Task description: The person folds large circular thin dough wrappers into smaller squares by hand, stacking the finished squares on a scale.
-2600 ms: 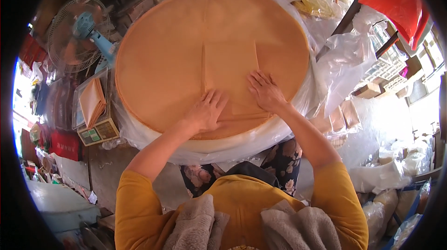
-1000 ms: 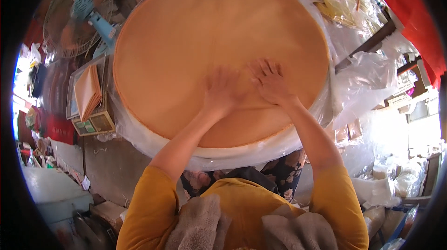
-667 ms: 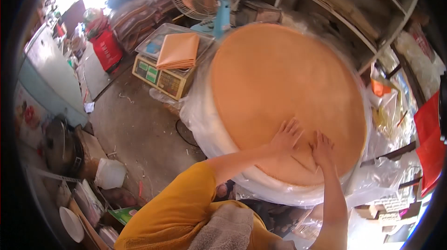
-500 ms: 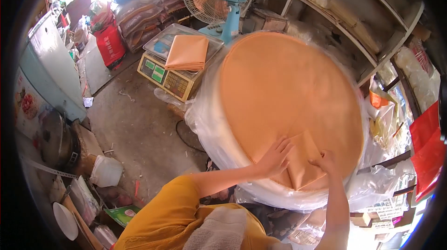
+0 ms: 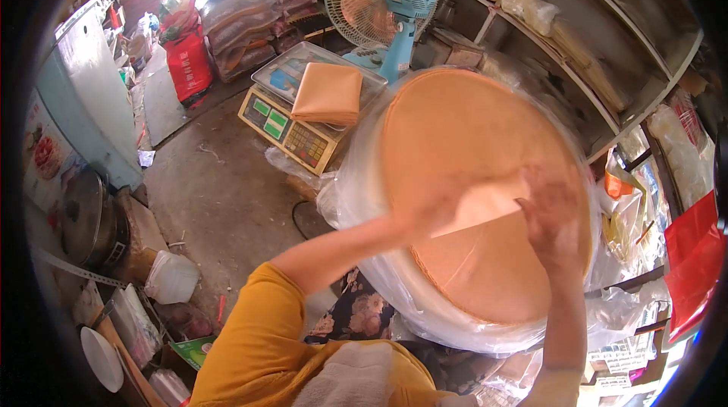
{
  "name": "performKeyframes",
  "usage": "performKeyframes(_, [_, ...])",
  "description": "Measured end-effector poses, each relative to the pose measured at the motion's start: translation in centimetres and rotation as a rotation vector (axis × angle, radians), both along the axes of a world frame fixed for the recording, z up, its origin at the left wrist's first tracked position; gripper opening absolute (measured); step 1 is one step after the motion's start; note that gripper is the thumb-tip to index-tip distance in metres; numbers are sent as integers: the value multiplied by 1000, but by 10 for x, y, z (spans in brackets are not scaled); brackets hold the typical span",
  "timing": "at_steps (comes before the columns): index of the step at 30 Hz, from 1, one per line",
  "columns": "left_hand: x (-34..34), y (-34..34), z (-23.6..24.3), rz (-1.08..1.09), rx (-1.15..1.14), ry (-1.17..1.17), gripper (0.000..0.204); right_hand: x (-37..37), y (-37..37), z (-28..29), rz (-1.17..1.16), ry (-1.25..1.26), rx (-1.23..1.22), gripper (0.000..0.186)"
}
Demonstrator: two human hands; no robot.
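A tall round stack of thin orange sheets [image 5: 470, 119], like large pancakes, rests in clear plastic wrapping [image 5: 356, 180]. Across its middle lies a raised, paler fold of the top sheet [image 5: 489, 206] with a straight near edge. My left hand [image 5: 436, 202] is at the left end of that fold, strongly blurred. At the fold's right end is my right hand [image 5: 550, 210], also smeared by motion; its thumb side lies against the sheet. Whether either hand's fingers grip the sheet cannot be made out. A folded square packet of orange sheets [image 5: 327, 92] sits on a digital scale [image 5: 292, 130].
A blue fan [image 5: 409, 5] stands behind the scale. Wooden shelves [image 5: 599, 1] with plastic-wrapped bundles curve along the back right. A red bag [image 5: 187, 66] and stacked packages [image 5: 239, 24] stand at the far left. A lidded pot [image 5: 85, 214] and a white plastic tub [image 5: 173, 277] are at the left.
Both hands have moved away from my body, up the stack, and the fold has shifted from the near edge to the middle. The view has shifted slightly.
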State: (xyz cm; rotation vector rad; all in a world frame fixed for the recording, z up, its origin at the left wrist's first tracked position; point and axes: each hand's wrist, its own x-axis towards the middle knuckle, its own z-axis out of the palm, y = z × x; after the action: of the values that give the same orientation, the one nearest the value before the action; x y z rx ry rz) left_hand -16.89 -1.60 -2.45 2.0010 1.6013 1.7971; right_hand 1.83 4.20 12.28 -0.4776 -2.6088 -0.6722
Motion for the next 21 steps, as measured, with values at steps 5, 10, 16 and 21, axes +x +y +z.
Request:
performKeyframes(5, [-154, -34, 31, 350, -191, -514, 46, 56, 21, -31, -90, 275, -366, 47])
performKeyframes(10, [-308, -30, 1, 481, -96, -928, 48, 143, 40, -116, -394, 279, -703, 50])
performKeyframes(16, [-372, -19, -69, 677, -314, -918, 45, 222, 24, -188, -587, 429, -953, 47])
performKeyframes(21, [-360, -12, -64, 700, -342, -696, 46, 261, 17, -200, -701, 290, -849, 47])
